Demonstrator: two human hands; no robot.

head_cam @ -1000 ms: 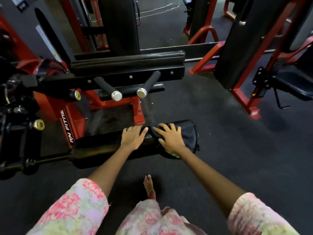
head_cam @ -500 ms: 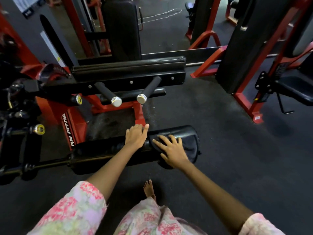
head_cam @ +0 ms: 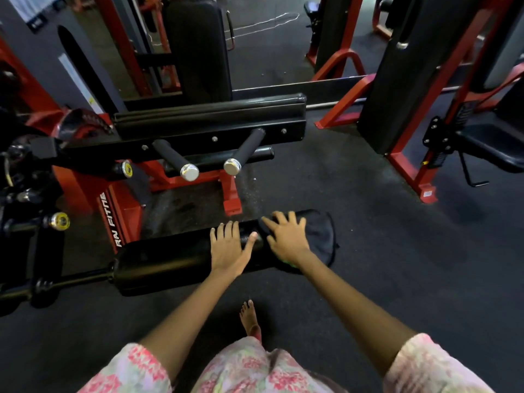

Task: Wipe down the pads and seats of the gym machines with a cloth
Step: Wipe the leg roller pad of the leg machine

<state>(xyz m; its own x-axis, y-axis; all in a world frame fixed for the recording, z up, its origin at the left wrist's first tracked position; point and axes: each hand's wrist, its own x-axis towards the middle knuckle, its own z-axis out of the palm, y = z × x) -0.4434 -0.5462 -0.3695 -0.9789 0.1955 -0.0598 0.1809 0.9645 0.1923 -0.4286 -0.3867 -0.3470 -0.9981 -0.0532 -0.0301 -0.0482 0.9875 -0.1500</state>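
A long black roller pad (head_cam: 170,263) sticks out from a red gym machine, low in front of me. My left hand (head_cam: 229,246) lies flat on the pad's top with its fingers straight. A dark cloth (head_cam: 320,236) is draped over the pad's right end, and my right hand (head_cam: 286,238) presses on it with spread fingers. A sliver of green shows under that hand's heel. Behind the roller pad runs a longer black bench pad (head_cam: 209,113), and an upright black back pad (head_cam: 198,46) stands beyond it.
Two black handles with chrome caps (head_cam: 209,158) jut toward me above the roller. Red machine frames (head_cam: 411,168) and a black seat (head_cam: 490,148) stand to the right. Dark rubber floor (head_cam: 368,228) spreads between them. My bare foot (head_cam: 249,317) is below the pad.
My right hand has slid with the cloth along the right end of the roller pad, and more cloth now shows beyond it. My left hand has stayed flat on the pad.
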